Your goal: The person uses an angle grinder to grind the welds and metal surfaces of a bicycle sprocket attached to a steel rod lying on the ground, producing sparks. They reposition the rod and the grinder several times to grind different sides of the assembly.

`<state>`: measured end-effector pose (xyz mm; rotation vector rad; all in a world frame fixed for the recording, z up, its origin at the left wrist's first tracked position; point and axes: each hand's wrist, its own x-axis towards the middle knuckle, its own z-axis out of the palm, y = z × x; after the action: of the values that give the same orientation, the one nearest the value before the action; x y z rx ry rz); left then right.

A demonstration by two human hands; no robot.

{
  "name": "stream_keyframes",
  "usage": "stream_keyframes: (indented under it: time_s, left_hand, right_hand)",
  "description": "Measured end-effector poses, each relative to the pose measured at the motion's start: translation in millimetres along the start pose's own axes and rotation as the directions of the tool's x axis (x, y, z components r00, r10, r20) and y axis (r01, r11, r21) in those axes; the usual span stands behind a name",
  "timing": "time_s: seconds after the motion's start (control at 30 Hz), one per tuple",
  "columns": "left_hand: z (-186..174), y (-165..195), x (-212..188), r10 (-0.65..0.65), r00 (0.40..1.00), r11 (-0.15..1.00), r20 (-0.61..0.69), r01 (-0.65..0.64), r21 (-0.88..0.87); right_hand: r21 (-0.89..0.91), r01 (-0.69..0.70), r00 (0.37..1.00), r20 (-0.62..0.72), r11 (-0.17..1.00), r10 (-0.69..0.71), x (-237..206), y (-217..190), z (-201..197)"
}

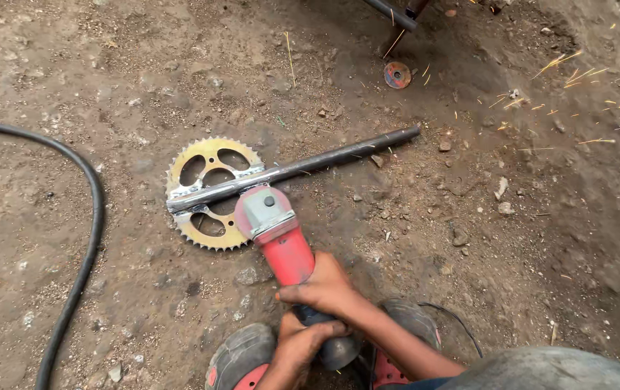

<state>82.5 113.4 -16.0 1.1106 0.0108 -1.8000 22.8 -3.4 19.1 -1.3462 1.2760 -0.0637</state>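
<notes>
A red angle grinder (pixel 281 235) with a grey metal head rests against a dark steel bar (pixel 302 167) that lies across a yellow toothed sprocket (pixel 209 193) on the dirt ground. My right hand (pixel 324 287) grips the grinder's red body from above. Just behind it, my left hand (pixel 302 341) wraps the dark rear handle. Orange sparks (pixel 570 79) fly off to the upper right. The bar's ground end near the sprocket shines bright silver.
A thick black hose (pixel 86 238) curves down the left side. My two worn shoes (pixel 241 357) stand at the bottom. A small round disc (pixel 397 74) lies near a dark metal frame piece (pixel 393 13) at the top. Small stones dot the soil.
</notes>
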Motion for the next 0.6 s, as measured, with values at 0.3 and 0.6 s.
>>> stream_keyframes:
  time_s: [0.3,0.6]
  left_hand:
    - [-5,-11,4,-0.041,0.998,0.999,-0.051,0.041,-0.003]
    - [-13,-10,10,0.025,0.997,1.000,-0.077,-0.025,0.006]
  right_hand:
    - [0.077,-0.027,1.000,0.010,0.997,0.026,0,-14,-1]
    - [-0.051,0.062,0.998,0.007,0.997,-0.062,0,-30,1]
